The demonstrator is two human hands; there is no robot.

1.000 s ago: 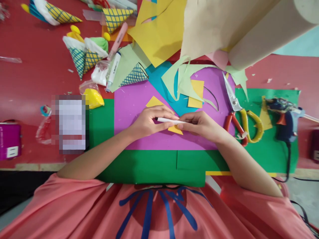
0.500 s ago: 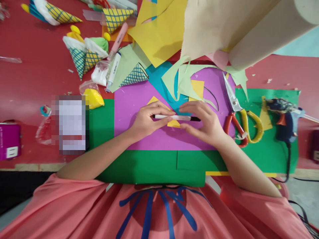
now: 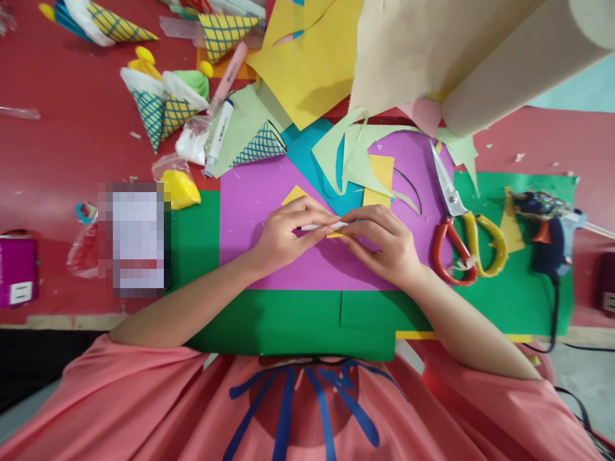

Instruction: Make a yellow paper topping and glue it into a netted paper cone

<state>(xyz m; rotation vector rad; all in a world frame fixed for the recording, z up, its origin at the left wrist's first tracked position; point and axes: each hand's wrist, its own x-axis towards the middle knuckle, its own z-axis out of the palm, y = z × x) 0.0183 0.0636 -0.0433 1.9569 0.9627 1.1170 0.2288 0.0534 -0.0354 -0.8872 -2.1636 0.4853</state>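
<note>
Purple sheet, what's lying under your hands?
On the purple sheet both hands, left and right, pinch a white pen over a yellow scrap. Most of the pen and scrap is hidden by fingers.

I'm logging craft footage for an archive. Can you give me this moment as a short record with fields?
setting: red table covered with coloured paper sheets
left hand: pinches a white pen
right hand: grips the same pen's other end
under hands: yellow paper piece on a purple sheet
right of hands: scissors, glue gun
upper left: patterned paper cones
</note>
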